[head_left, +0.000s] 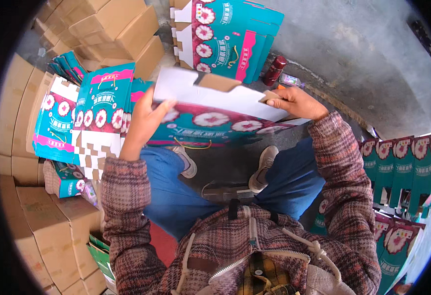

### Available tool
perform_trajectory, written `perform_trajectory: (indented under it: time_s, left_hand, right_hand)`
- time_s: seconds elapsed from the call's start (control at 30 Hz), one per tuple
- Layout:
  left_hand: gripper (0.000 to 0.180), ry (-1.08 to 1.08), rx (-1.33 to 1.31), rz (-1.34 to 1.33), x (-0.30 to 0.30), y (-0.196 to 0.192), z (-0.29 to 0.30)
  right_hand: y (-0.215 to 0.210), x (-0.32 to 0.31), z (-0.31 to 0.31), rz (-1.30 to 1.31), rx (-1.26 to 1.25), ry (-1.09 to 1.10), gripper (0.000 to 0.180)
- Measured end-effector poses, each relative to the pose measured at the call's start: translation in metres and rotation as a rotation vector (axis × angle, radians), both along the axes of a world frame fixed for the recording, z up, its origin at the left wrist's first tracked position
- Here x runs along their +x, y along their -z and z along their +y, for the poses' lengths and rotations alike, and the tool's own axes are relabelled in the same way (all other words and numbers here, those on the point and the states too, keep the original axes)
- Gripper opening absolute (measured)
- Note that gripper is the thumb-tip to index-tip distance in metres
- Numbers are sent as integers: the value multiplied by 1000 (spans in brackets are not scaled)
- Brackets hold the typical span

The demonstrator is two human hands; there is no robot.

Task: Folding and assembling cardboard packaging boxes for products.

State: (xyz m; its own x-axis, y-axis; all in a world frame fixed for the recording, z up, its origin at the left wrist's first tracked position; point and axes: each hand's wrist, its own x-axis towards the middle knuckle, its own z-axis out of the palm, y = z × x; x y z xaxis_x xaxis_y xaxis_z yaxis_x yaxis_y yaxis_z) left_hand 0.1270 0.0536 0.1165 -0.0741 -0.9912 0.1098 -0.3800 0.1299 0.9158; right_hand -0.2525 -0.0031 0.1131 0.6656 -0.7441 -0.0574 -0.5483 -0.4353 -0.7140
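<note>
Gripping the left end of a teal-and-magenta printed cardboard box (210,120), the bare left hand (144,120) was at ten o'clock, its thumb on the printed face and its fingers mostly hidden behind. The box itself was held up at twelve o'clock, slightly tilted, with white flaps (176,83) standing open along its top and a thin gold cord handle (196,145) looping at its lower edge. At two o'clock, the bare right hand (298,103) pinched the right end beside a small brown cardboard tab (269,97).

As a judgement, uneven pulling between the ends could have skewed the box and creased the left flaps; the loose cord could have caught in a fold; too hard a pinch could have torn the tab.

Plain brown cardboard cartons (38,226) were stacked from eight to eleven o'clock, with flat teal printed cartons (102,98) leaning at ten. Dark grey floor (225,164) lay between the shoes. More teal flats (215,39) stood at twelve, a dark red cylindrical bottle (275,70) at one, a smudged grey wall (353,54) at two, and rowed teal boxes (395,162) at three.
</note>
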Motion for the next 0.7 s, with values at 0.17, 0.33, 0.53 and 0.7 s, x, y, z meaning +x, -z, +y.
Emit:
perform_trajectory:
  time_s: [0.17, 0.33, 0.53, 0.7]
  left_hand:
    - [79, -383, -486, -495, 1, 31, -28]
    - [105, 62, -7, -338, -51, 50, -9]
    - [124, 160, -68, -348, -101, 73, 9]
    - [105, 176, -166, -399, -123, 89, 24]
  right_hand:
    - [20, 22, -35, -102, 107, 77, 41]
    - [31, 56, -40, -225, 425, 268, 41]
    - [56, 74, -11, -407, 393, 398, 39]
    - [70, 64, -1, -390, 347, 477, 36]
